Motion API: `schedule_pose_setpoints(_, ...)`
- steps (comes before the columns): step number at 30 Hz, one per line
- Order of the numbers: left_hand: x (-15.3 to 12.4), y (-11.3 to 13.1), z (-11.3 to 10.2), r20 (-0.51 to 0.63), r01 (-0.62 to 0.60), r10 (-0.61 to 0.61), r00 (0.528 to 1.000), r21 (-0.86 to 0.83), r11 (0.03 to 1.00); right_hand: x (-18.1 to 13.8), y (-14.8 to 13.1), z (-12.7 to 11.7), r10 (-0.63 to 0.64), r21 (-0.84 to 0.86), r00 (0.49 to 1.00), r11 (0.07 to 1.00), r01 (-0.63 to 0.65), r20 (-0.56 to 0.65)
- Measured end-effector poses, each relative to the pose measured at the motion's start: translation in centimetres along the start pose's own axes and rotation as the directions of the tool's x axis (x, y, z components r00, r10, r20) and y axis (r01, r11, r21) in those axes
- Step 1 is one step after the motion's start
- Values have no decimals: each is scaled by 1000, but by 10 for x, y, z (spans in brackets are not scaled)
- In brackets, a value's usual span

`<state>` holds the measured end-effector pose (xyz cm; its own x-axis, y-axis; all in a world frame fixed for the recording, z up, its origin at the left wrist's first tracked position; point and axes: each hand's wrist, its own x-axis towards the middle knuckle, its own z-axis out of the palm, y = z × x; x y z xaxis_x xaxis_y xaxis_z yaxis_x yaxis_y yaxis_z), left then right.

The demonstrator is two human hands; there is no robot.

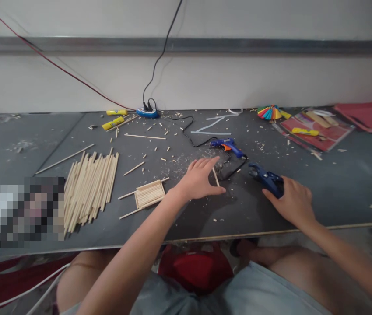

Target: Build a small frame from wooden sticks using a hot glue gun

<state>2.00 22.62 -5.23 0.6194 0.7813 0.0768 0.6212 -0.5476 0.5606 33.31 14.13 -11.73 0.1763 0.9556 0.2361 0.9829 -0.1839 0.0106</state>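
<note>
My right hand (291,199) is closed round the handle of a dark blue hand cutter (266,179) with a hooked jaw, at the table's right front. My left hand (202,179) is open, thumb and fingers spread, around a short thin wooden stick (216,177). Whether its fingers touch the stick I cannot tell. Left of that hand lies a small frame of wooden sticks (149,194), with longer sticks jutting from its sides. Beyond both hands a blue glue gun (228,144) with an orange trigger rests on its side.
A heap of wooden sticks (90,188) covers the left of the table (186,227). Yellow glue tubes (114,123) and a blue power strip (147,113) are at the back. A colourful paper fan (269,112) and red packets (324,135) lie back right; stick offcuts are scattered about.
</note>
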Motion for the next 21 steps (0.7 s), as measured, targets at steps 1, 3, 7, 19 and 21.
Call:
schedule_pose_setpoints(1, -7, 4, 1, -15, -2, 1, 1000, -15, 1000, 0, 0, 0, -1, -1, 1000, 1000, 1, 2)
schedule_pose_setpoints(3, -24, 12, 3, -36, 3, -4, 999, -39, 999, 0, 1, 1, -5, -4, 1000, 1000, 5, 6)
schedule_pose_setpoints(7, -63, 26, 17, -59, -1, 1, 998, -6, 1000, 0, 3, 3, -7, 4, 1000, 1000, 7, 6)
schedule_pose_setpoints(19, -148, 7, 29, -81, 106, -105, 991, 12, 994, 4, 10, 13, 42, 123, 999, 992, -43, 10)
schedule_pose_setpoints(21, -152, 2, 30, -113, 151, -149, 982, 9, 988, 6, 13, 15, 85, 208, 996, 975, -83, 2)
